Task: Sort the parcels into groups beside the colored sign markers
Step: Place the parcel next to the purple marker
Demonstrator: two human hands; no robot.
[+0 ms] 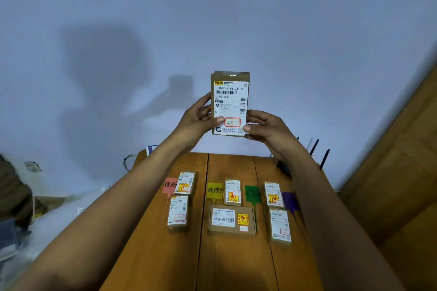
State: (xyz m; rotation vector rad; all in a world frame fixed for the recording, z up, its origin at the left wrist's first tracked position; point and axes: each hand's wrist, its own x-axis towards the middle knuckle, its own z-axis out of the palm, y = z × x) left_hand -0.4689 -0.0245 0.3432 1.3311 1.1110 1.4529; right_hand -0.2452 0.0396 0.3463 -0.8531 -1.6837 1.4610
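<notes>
I hold a small brown parcel (229, 101) upright in front of the wall, its white label with a red-framed sticker facing me. My left hand (197, 120) grips its left edge and my right hand (266, 129) its right edge. Below, on the wooden table (236, 264), lie a pink sign (169, 184), a yellow sign (214, 190), a green sign (252, 194) and a purple sign (290, 201). Two parcels (178, 212) lie right of the pink sign, two (231, 221) right of the yellow, two (280, 225) right of the green.
A black device with upright antennas (314, 149) stands at the table's back right corner. A wooden panel (402, 172) runs along the right. Clear plastic bags and clutter (47, 215) sit on the floor to the left. The blue-white wall (212, 19) is close behind the table.
</notes>
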